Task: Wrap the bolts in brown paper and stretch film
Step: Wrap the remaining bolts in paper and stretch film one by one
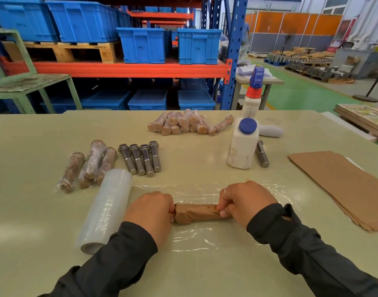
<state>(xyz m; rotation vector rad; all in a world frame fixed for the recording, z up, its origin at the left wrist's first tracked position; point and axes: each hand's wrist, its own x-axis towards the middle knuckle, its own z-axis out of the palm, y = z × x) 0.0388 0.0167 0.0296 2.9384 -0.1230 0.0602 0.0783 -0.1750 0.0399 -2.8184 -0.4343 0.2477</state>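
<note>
A bolt wrapped in brown paper lies crosswise on a spread sheet of stretch film near the table's front. My left hand grips its left end. My right hand pinches the twisted paper at its right end. The stretch film roll lies just left of my left hand. Several bare steel bolts lie in a row behind it, and one more bolt lies by the white bottle. A stack of brown paper sheets sits at the right.
Three wrapped bolts lie at the left, and a pile of several wrapped bolts lies further back. A white bottle with a blue cap and a spray bottle stand at the centre right. Shelving with blue crates rises behind the table.
</note>
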